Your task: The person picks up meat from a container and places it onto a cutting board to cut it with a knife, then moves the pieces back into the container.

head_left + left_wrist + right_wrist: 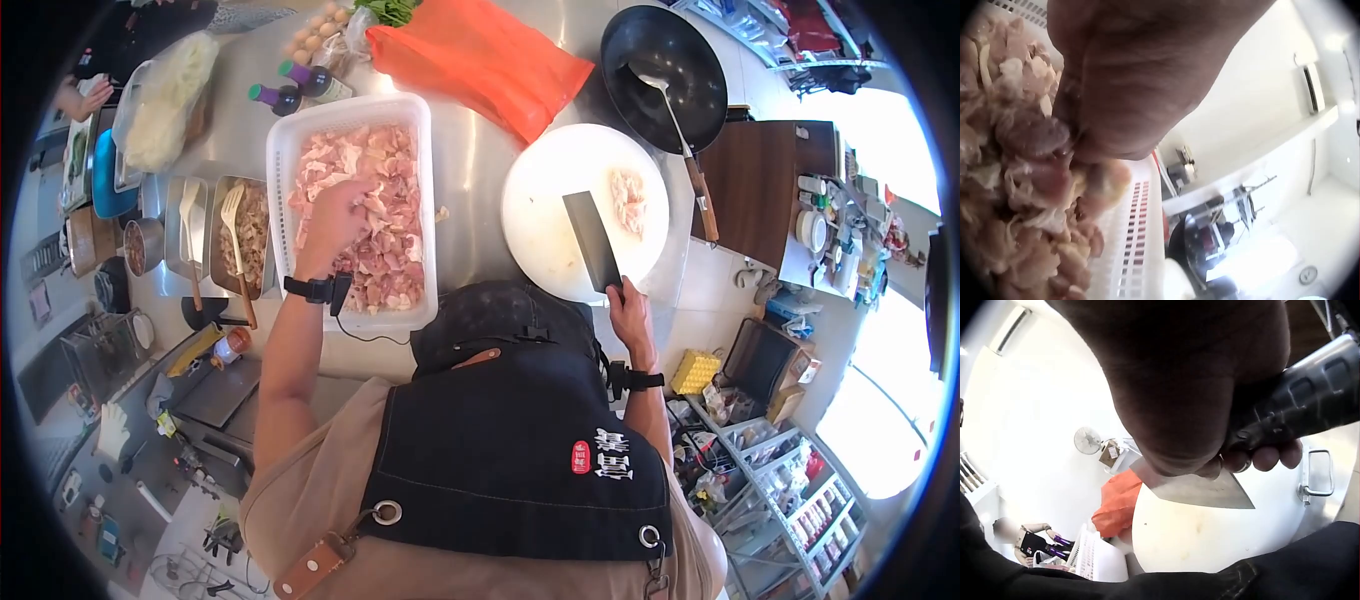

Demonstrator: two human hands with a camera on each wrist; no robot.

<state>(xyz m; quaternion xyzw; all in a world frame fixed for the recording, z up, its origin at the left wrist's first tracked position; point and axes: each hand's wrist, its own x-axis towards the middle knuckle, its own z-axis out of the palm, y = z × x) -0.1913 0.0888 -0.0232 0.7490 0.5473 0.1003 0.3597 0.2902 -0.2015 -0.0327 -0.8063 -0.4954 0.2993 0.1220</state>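
Note:
In the head view, a white basket (431, 200) is full of raw meat pieces (385, 240). The left hand (335, 220) is down in the meat; in the left wrist view that hand (1141, 81) has its fingers bent into the pieces (1029, 250), pinching some. The right hand (632, 318) grips the handle of a cleaver (592, 240), whose blade lies over a round white cutting board (540, 190). In the right wrist view the right hand (1191, 387) has its fingers wrapped round the dark handle (1297, 394). A small heap of meat (628, 200) lies on the board's right side.
Behind the board are an orange bag (480, 60) and a black wok (690, 70) with a ladle. Two purple-capped bottles (315, 82) and eggs (315, 32) stand behind the basket. Metal trays with tongs or spatulas (232, 215) are at left, near a bag of pale food (175, 100).

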